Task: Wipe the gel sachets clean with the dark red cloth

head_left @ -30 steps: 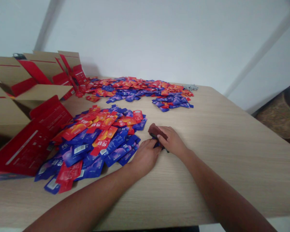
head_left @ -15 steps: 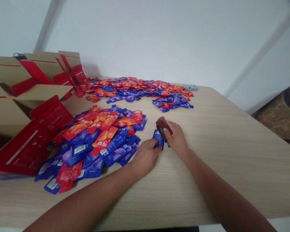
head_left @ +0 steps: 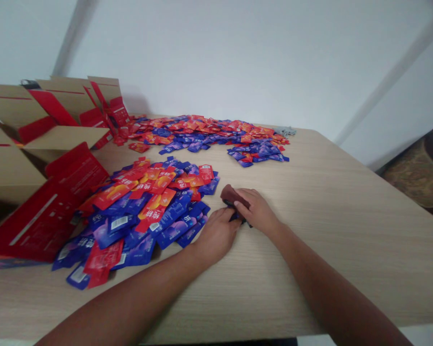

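Low over the table (head_left: 310, 269), my two hands meet just right of the near pile of sachets. My left hand (head_left: 216, 234) has its fingers closed at the edge of a blue sachet (head_left: 239, 218), pressing it to the tabletop. Only slivers of this sachet show. My right hand (head_left: 258, 214) is wrapped round a reddish-brown, curved tool (head_left: 232, 194) with a black part beneath. The tool sits over the sachet, close to my left fingertips; its underside is hidden, so I cannot tell whether they touch.
At left lies the near pile of blue and red-orange sachets (head_left: 159, 206). A longer sachet heap (head_left: 202, 127) runs along the back by the wall (head_left: 231, 57). Open red and brown cartons (head_left: 46, 211) stand at far left. Something grey (head_left: 286, 130) lies at the back edge.
My right hand has brought the reddish-brown tool left and down over the blue sachet, which is now mostly covered. My left hand has stayed in place.
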Tool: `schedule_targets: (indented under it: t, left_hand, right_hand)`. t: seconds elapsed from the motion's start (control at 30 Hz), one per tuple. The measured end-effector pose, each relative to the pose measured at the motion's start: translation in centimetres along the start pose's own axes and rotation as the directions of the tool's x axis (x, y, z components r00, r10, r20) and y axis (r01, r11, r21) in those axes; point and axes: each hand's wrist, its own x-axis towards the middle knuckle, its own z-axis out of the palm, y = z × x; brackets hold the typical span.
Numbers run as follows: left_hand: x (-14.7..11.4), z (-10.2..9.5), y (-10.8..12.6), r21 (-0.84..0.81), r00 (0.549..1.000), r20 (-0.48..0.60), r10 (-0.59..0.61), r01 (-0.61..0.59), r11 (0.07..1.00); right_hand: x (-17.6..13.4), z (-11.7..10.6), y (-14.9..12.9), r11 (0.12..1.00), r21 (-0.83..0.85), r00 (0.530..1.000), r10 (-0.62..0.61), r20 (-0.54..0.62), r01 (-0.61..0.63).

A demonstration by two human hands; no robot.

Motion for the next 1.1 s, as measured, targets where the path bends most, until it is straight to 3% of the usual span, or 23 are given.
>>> schedule_targets:
  t: [0.4, 0.53, 0.6, 0.7, 0.8, 1.1]
  left_hand:
    - [-0.3, 0.0, -0.3, 0.011, 1.0, 0.004, -0.001, 0.001, 1.0]
    - [-0.3, -0.2, -0.2, 0.0, 1.0, -0.004, 0.015, -0.015, 1.0]
    - [-0.2, -0.2, -0.1, 0.0, 1.0, -0.01, 0.014, -0.014, 1.0]
    - [-0.2, -0.1, 0.0, 0.017, 1.0, -0.009, 0.001, 0.0, 1.0]
    - [-0.1, 0.1, 0.0, 0.032, 1.0, -0.002, -0.007, 0.007, 0.999]
    - [-0.3, 0.0, -0.2, 0.024, 1.0, 0.009, 0.012, -0.012, 1.0]
  right_hand:
    - [-0.3, 0.1, 2.5, 0.967, -0.109, 0.953, 0.199, -0.229, -0.228]
    - [-0.3, -0.4, 1.4, 0.984, -0.013, 0.935, 0.164, -0.313, -0.177]
    - [-0.3, -0.6, 0.5, 0.993, 0.031, 0.953, 0.114, -0.279, -0.11]
    - [-0.4, -0.5, -0.4, 0.998, 0.056, 0.99, 0.03, -0.14, -0.022]
    - [-0.4, 0.0, -0.2, 0.999, 0.035, 0.998, -0.012, -0.055, 0.014]
    - [-0.3, 0.5, 2.1, 0.973, -0.119, 0.975, 0.184, -0.125, -0.199]
